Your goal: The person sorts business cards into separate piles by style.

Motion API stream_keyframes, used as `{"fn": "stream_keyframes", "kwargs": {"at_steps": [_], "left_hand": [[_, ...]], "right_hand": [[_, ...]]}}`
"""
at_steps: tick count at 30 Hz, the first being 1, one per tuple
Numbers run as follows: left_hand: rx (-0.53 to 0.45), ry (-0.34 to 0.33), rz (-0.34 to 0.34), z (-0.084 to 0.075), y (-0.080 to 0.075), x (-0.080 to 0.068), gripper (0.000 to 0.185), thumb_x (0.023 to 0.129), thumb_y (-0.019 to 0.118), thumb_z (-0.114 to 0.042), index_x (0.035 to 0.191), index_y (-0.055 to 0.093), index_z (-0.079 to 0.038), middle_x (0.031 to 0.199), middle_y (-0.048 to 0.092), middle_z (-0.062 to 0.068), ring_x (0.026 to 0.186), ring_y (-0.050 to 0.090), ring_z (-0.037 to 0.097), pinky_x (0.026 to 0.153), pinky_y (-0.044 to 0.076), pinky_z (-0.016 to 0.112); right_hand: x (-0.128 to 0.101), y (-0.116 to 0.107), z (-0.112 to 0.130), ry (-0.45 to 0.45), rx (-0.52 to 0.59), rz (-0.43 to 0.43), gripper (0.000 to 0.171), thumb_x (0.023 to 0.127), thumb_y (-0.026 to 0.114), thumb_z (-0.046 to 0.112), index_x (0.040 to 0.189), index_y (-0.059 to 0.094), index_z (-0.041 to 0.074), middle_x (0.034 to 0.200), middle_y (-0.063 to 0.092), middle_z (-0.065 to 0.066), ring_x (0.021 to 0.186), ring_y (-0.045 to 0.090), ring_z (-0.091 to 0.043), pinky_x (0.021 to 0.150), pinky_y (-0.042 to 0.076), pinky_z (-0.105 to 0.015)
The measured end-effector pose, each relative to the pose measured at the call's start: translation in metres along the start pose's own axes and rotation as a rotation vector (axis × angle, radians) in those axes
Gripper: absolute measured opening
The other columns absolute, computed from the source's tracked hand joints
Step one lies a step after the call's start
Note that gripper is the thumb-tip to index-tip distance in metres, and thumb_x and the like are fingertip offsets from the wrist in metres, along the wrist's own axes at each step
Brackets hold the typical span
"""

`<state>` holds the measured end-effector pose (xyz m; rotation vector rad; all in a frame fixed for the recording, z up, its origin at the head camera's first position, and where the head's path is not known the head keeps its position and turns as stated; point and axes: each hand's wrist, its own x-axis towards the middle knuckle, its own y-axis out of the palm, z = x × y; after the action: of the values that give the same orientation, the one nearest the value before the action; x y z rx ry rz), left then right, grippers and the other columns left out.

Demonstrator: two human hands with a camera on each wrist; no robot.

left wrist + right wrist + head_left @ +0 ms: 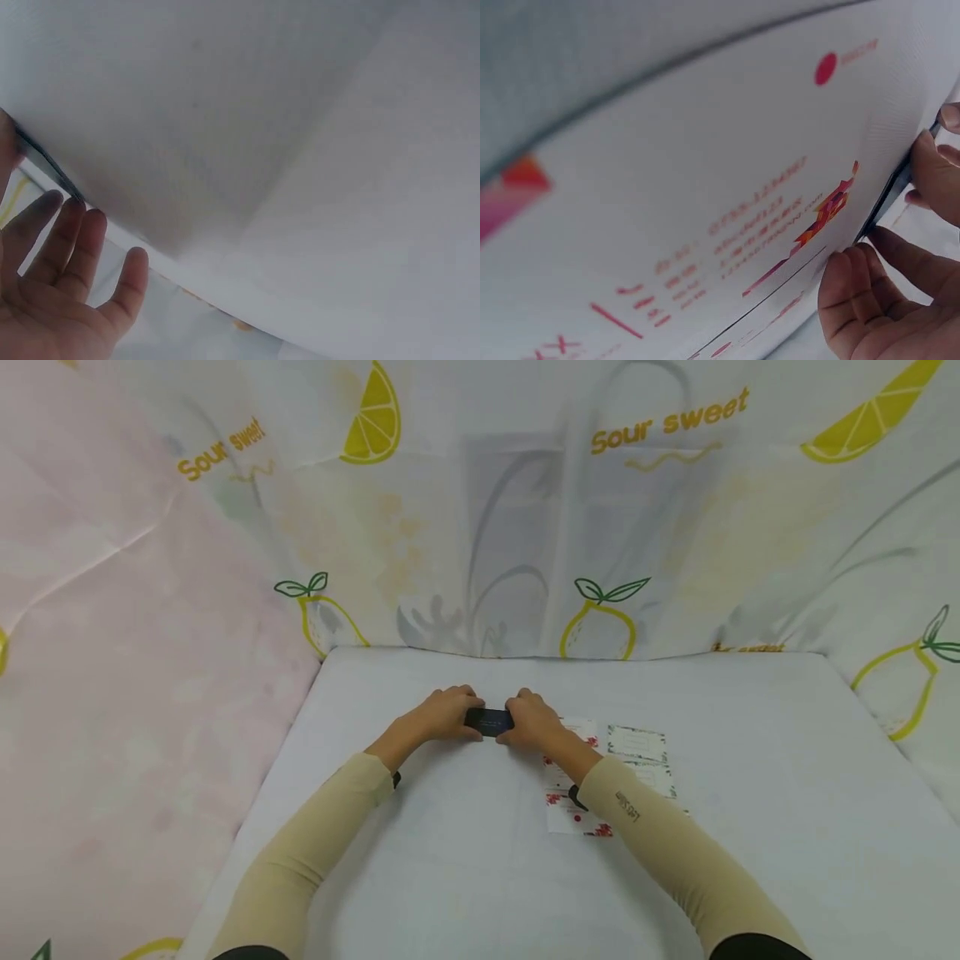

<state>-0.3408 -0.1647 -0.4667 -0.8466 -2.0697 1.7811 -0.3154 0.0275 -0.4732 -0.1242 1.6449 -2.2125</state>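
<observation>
A small dark blue card [489, 722] with faint print is held by its two ends over the white table, towards the back. My left hand [450, 714] pinches its left end between thumb and fingers. At the opposite end my right hand [531, 720] grips it the same way. From the left wrist, the dark card [49, 161] appears as a thin edge against the left fingertips. The right wrist view also has the card [885, 202] nearly edge-on, with both hands at it. Whether it touches the table cannot be told.
White cards with red corner patterns [561, 821] lie in a column under my right forearm, partly hidden by it. Beside them are white cards with green leafy borders [636, 743]. A lemon-print cloth [427, 518] hangs along the back edge of the white table [450, 860].
</observation>
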Motion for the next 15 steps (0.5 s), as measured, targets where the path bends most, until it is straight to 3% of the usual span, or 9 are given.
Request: {"fn": "stream_keyframes", "kwargs": {"at_steps": [8,15], "left_hand": [[-0.029,-0.009,0.020,0.0033,-0.0021,-0.0024,0.058,0.082,0.081,-0.038,0.129,0.064,-0.008,0.131,0.060,0.011,0.120,0.059,0.028,0.099,0.047,0.052],[-0.064,-0.019,0.030,0.0048,-0.0039,-0.0052,0.057,0.082,0.081,-0.033,0.130,0.063,-0.007,0.132,0.060,0.012,0.122,0.058,0.029,0.103,0.046,0.048]], "right_hand": [[-0.0007,0.0002,0.0005,0.028,0.024,-0.004,0.054,0.080,0.082,0.036,0.118,0.066,0.001,0.116,0.057,-0.014,0.102,0.053,-0.026,0.089,0.050,-0.042],[-0.0015,-0.0006,0.0023,0.038,0.056,-0.008,0.057,0.080,0.083,0.036,0.122,0.064,0.002,0.119,0.057,-0.014,0.107,0.054,-0.028,0.094,0.048,-0.043]]}}
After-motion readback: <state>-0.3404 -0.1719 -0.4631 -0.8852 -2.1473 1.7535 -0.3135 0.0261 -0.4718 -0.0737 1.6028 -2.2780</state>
